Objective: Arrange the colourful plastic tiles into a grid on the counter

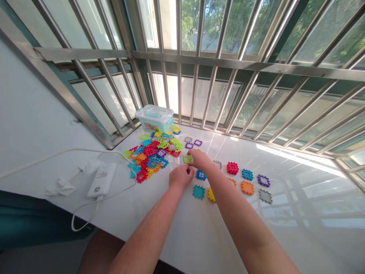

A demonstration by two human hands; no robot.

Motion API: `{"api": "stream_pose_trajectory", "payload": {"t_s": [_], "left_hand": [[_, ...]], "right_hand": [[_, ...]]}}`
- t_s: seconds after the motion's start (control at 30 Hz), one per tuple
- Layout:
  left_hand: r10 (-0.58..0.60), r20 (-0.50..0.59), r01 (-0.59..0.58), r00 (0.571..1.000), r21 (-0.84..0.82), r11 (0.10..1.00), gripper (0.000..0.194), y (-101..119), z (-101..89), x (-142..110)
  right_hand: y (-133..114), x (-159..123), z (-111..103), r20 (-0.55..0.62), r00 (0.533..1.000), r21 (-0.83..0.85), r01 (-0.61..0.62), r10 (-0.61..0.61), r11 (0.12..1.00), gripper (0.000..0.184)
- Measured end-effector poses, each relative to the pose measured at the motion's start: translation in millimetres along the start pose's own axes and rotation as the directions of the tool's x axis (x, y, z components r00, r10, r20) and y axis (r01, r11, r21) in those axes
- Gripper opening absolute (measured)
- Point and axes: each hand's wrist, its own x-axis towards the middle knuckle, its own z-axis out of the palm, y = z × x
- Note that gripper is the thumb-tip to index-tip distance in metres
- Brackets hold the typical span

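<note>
I logged a barred window (256,64) above a white tiled sill (291,190); a lidded plastic box (154,118) stood behind a heap of interlocking plastic tiles (151,154); single tiles (232,168) lay spaced apart, apparently to keep each separate; the right hand (199,159) pinched a green tile (187,159) between closed fingers, holding it clear of the heap; the left hand (181,177) curled just beside it, fingers together

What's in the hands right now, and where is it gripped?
The right hand pinches a lime-green plastic tile by its right edge; the left hand, just below, shows no clear hold.
</note>
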Motion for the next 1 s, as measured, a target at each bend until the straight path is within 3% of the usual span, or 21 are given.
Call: {"api": "stream_pose_trajectory", "payload": {"t_s": [0.13,0.23,0.33,0.43,0.67,1.0], "left_hand": [[0.002,0.003,-0.002,1.0,-0.006,1.0,0.028,0.1,0.2,0.3],[0.008,0.006,-0.008,1.0,-0.012,1.0,0.028,-0.1,-0.2,-0.1],[0.014,0.008,-0.014,1.0,-0.009,1.0,0.028,-0.5,-0.2,-0.6],[0.013,0.011,-0.013,1.0,-0.003,1.0,0.027,-0.8,0.2,-0.6],[0.019,-0.003,-0.019,1.0,0.023,1.0,0.029,-0.9,2.5,-0.1],[0.011,-0.011,-0.011,1.0,0.042,0.999,0.029,0.9,1.9,0.0]], "right_hand": [[3.6,-2.0,-4.8,0.004,0.999,0.002,0.049,-0.049,0.999,0.04],[13.9,-9.8,-14.6,-0.091,0.994,0.022,0.059,-0.057,0.998,0.039],[32.5,-25.3,-28.1,-0.245,0.969,0.084,-0.01,0.03,0.996,0.039],[50.7,-45.1,-39.2,-0.315,0.935,0.129,-0.125,0.16,0.984,0.04],[59.3,-73.8,-33.7,-0.265,0.934,0.092,-0.222,0.239,0.971,0.038],[44.5,-70.6,-23.7,-0.176,0.958,0.059,-0.22,0.227,0.974,0.042]]}}
